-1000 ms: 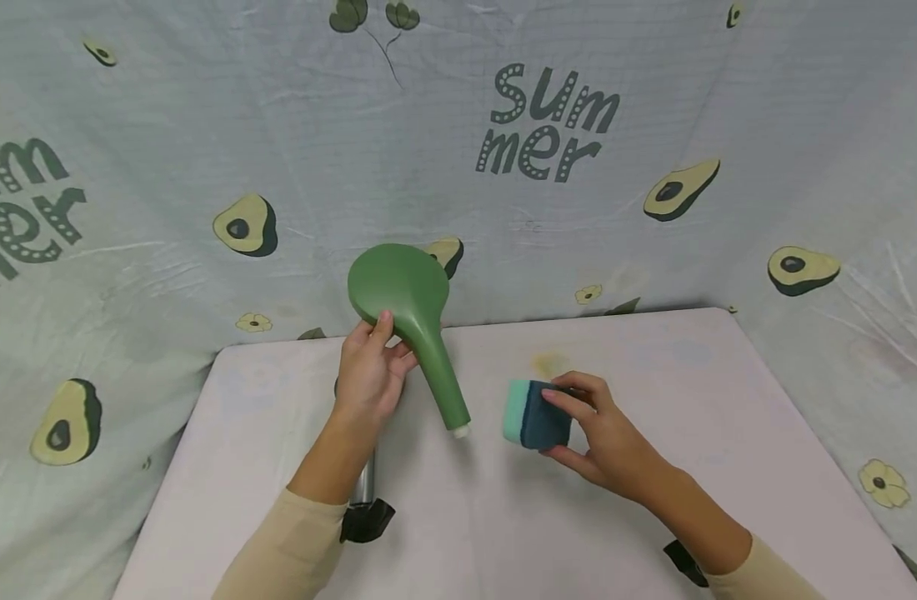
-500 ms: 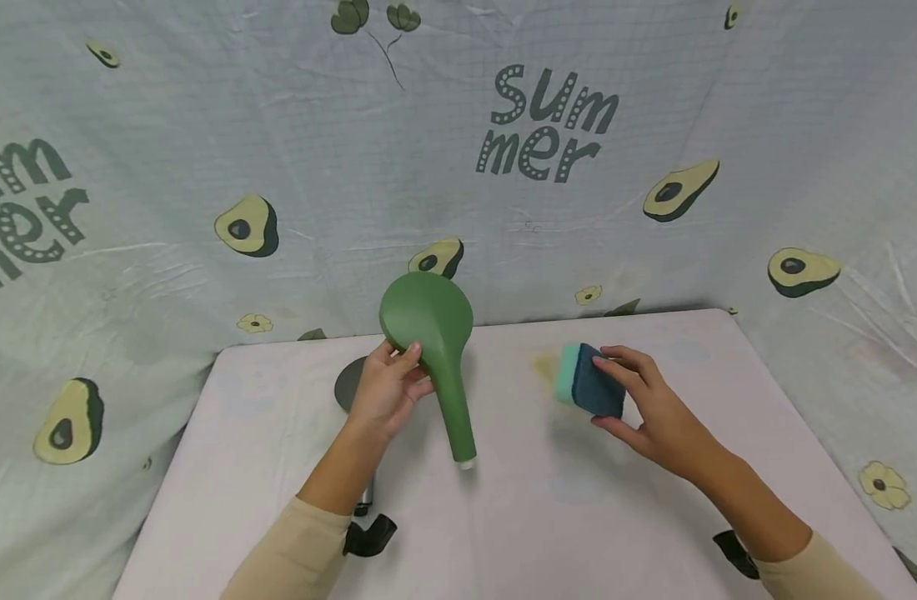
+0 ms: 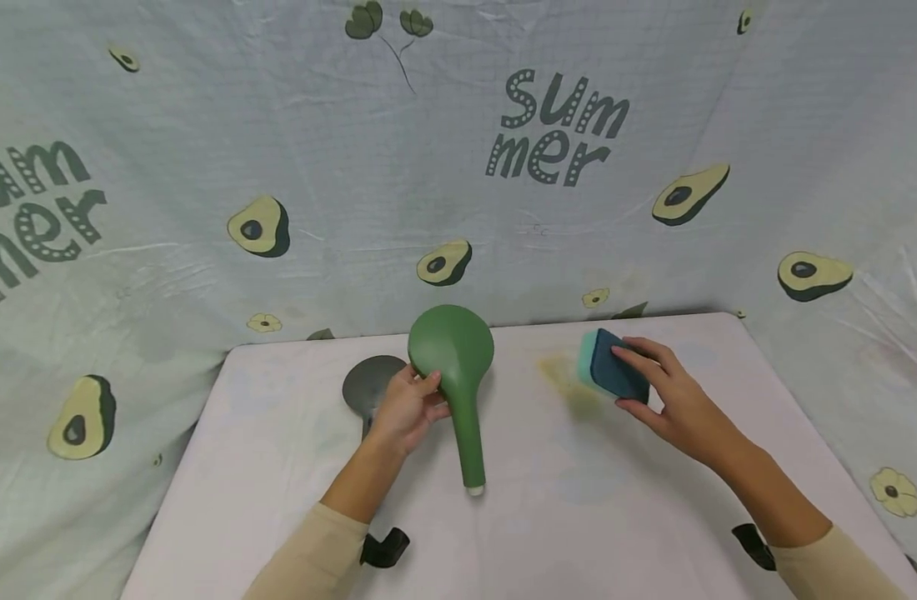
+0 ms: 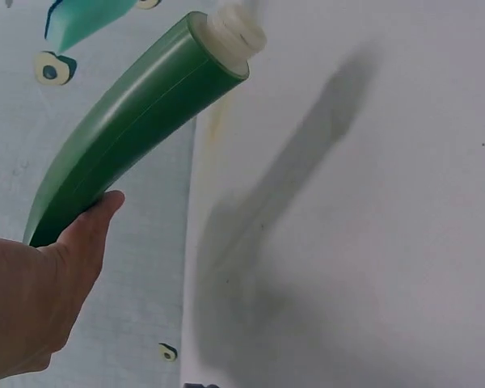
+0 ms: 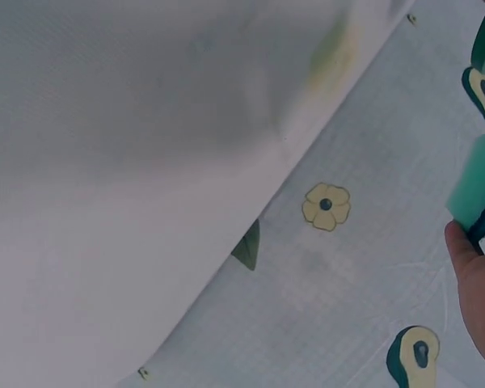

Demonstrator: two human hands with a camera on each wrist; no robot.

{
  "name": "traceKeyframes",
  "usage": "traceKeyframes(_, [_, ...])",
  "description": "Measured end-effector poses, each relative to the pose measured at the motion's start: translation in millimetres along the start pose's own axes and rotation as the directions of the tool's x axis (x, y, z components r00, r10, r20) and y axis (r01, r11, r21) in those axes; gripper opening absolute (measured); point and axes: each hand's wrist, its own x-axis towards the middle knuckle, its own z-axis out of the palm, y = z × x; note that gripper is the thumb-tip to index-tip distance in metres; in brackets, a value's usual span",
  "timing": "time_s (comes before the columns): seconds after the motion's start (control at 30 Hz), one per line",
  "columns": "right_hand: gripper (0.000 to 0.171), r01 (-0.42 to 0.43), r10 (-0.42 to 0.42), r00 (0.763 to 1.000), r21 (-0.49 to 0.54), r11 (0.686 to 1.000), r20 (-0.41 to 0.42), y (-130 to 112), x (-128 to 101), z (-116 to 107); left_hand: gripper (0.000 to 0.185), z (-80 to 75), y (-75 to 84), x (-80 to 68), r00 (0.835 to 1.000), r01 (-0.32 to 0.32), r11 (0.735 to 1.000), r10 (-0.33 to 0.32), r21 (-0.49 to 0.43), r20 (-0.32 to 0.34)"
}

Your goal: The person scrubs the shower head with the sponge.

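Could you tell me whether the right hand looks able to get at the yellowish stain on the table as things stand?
Probably yes. The right hand grips the sponge just right of the yellowish stain, with bare table between them; the green shower head in the left hand sits further left.

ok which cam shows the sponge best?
Head view: the whole sponge, teal layer and dark blue scrub side, shows under the right hand above the table. The right wrist view catches only a teal corner at its right edge by the fingertips. The left wrist view shows just a teal sliver at the top left.
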Motion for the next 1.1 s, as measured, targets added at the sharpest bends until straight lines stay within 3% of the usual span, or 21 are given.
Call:
traceKeyframes(0.27, [0.089, -0.02, 0.02, 1.0, -0.01, 1.0, -0.024, 13, 5, -2, 0.043, -0.1, -16.6, 7.0, 0.996, 0.077, 0.993, -0.073, 0.093, -0.042])
traceKeyframes(0.43, [0.088, -0.003, 0.003, 0.999, 0.003, 1.0, -0.039, 15, 9, -4, 0.047, 1.9, -29.6, 11.4, 0.991, 0.127, 0.987, -0.121, 0.098, -0.064])
traceKeyframes(0.6, [0.087, -0.032, 0.032, 0.999, -0.022, 0.999, -0.029, 18, 10, -4, 0.05, 4.6, -35.7, 15.3, 0.988, 0.15, 0.986, -0.148, 0.065, -0.044])
traceKeyframes(0.8, [0.084, -0.052, 0.052, 0.999, -0.054, 0.997, -0.007, 22, 14, -4, 0.049, 9.9, -41.1, 20.2, 0.985, 0.17, 0.981, -0.165, 0.092, -0.053])
traceKeyframes(1.1, [0.077, -0.088, 0.089, 0.995, -0.02, 0.996, 0.038, 27, 18, -5, 0.051, 12.2, -48.8, 30.0, 0.983, 0.183, 0.979, -0.18, 0.085, -0.049])
